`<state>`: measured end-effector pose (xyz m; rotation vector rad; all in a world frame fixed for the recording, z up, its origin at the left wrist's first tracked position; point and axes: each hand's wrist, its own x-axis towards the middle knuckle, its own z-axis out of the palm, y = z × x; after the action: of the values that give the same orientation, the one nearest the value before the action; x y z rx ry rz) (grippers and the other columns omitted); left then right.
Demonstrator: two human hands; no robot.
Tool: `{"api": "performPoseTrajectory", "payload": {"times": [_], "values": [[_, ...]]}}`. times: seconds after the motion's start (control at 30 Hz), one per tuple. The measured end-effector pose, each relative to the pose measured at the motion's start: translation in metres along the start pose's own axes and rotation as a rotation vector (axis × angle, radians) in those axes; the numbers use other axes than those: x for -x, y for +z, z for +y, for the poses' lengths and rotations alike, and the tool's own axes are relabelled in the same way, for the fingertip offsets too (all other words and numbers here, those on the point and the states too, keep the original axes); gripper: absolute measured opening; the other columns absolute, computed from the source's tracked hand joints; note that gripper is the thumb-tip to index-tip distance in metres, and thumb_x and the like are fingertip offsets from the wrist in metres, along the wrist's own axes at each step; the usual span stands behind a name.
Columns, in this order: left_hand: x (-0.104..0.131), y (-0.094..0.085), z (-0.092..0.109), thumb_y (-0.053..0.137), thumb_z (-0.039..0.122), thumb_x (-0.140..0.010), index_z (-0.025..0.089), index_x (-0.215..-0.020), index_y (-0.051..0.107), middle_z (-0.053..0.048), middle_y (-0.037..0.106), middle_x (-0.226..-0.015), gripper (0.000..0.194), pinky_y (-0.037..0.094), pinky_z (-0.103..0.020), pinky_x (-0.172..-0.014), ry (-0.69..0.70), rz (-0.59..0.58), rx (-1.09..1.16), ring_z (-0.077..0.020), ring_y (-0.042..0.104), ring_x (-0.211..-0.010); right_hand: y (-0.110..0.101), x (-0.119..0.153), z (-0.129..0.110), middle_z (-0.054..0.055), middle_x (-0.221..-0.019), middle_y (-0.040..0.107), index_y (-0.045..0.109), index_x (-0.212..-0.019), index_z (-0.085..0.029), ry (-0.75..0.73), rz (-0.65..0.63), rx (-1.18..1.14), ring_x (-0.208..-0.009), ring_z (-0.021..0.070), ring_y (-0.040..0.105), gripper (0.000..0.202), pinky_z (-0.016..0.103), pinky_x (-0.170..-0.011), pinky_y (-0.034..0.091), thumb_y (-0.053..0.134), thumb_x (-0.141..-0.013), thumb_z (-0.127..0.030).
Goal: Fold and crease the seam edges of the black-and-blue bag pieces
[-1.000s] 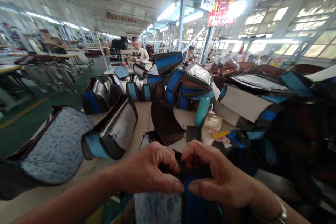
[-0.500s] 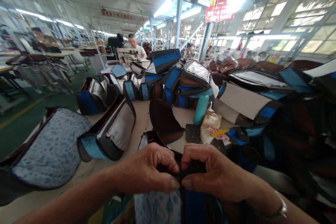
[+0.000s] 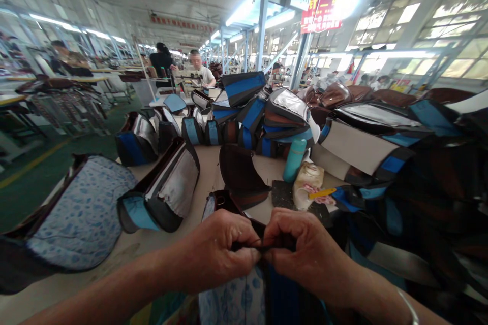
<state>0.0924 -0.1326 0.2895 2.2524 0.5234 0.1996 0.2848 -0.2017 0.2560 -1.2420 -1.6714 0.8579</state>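
Note:
At the lower centre, a bag piece (image 3: 244,297) with blue floral lining and a dark and blue side lies below my hands. My left hand (image 3: 224,249) and my right hand (image 3: 299,246) meet over its dark upper edge. Each pinches that edge between thumb and bent fingers, the fingertips almost touching. A dark curved piece (image 3: 242,175) rests on the table just beyond. Whether a thread or small tool is between the fingertips is too small to tell.
On the table (image 3: 204,157) stand a floral-lined bag (image 3: 82,213), a silver-lined bag (image 3: 177,183), a teal bottle (image 3: 294,160) and a yellow-handled tool (image 3: 322,193) by a cut container (image 3: 308,180). Bags are piled behind and right. People sit farther back.
My fingertips have shifted slightly and pinch the dark edge more tightly, with my right wrist lower. The view has moved slightly, so the table items appear a little farther right.

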Motion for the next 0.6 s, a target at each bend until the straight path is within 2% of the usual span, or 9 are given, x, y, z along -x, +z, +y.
{"api": "performPoseTrajectory", "payload": {"times": [0.07,0.17,0.27,0.33,0.43,0.53,0.6], "values": [[0.003,0.001,0.002,0.053,0.015,-0.084,0.016,-0.063,0.043,0.004,0.047,-0.066,0.023,0.03,-0.026,-0.06,0.047,0.03,-0.107,-0.0089,0.045,-0.063,0.002,0.001,0.003,-0.003,-0.069,0.061,0.07,-0.069,-0.019,-0.025,0.015,-0.015,-0.064,0.0098,0.053,0.015,0.024,-0.057,0.037,0.066,-0.064,-0.005],[0.008,-0.001,0.006,0.054,0.017,-0.085,0.016,-0.067,0.051,0.002,0.052,-0.069,0.019,0.033,-0.026,-0.063,0.07,0.057,-0.173,-0.0102,0.049,-0.067,0.0,0.005,0.006,-0.002,-0.073,0.06,0.071,-0.073,-0.019,-0.13,0.006,-0.033,-0.066,0.0095,0.055,0.017,0.023,-0.058,0.038,0.066,-0.067,-0.004],[0.011,-0.007,0.007,0.056,0.027,-0.09,0.015,-0.077,0.064,0.001,0.055,-0.074,0.02,0.036,-0.025,-0.065,0.002,-0.043,0.046,-0.0119,0.051,-0.07,-0.007,0.009,0.007,0.001,-0.078,0.059,0.072,-0.082,-0.018,-0.336,-0.078,-0.007,-0.071,0.0101,0.056,0.017,0.023,-0.062,0.041,0.064,-0.075,-0.004],[0.011,-0.01,0.004,0.05,0.042,-0.098,0.014,-0.082,0.068,0.0,0.054,-0.075,0.037,0.036,-0.026,-0.064,-0.076,-0.097,0.233,-0.0131,0.048,-0.071,-0.013,0.011,0.006,0.003,-0.082,0.057,0.072,-0.092,-0.018,-0.455,-0.155,0.07,-0.074,0.0113,0.055,0.019,0.024,-0.063,0.042,0.06,-0.082,-0.007],[0.008,-0.009,-0.004,0.047,0.058,-0.099,0.013,-0.072,0.062,0.001,0.043,-0.067,0.055,0.028,-0.027,-0.056,-0.166,-0.127,0.364,-0.0116,0.036,-0.063,-0.021,0.012,0.005,0.006,-0.088,0.056,0.07,-0.105,-0.019,-0.529,-0.254,0.239,-0.075,0.014,0.052,0.028,0.027,-0.064,0.043,0.054,-0.087,-0.008],[0.005,-0.005,-0.009,0.059,0.061,-0.092,0.016,-0.066,0.048,0.005,0.03,-0.062,0.053,0.019,-0.027,-0.049,-0.206,-0.197,0.357,-0.0092,0.024,-0.057,-0.025,0.013,0.005,0.008,-0.088,0.057,0.07,-0.104,-0.018,-0.57,-0.282,0.384,-0.073,0.0154,0.05,0.028,0.03,-0.062,0.04,0.053,-0.085,-0.008],[0.004,-0.004,-0.008,0.059,0.059,-0.093,0.016,-0.069,0.05,0.005,0.032,-0.063,0.05,0.021,-0.025,-0.049,-0.184,-0.21,0.318,-0.0089,0.027,-0.057,-0.026,0.014,0.004,0.008,-0.088,0.057,0.071,-0.101,-0.018,-0.59,-0.281,0.382,-0.072,0.0151,0.049,0.027,0.029,-0.061,0.04,0.054,-0.082,-0.008]]}}
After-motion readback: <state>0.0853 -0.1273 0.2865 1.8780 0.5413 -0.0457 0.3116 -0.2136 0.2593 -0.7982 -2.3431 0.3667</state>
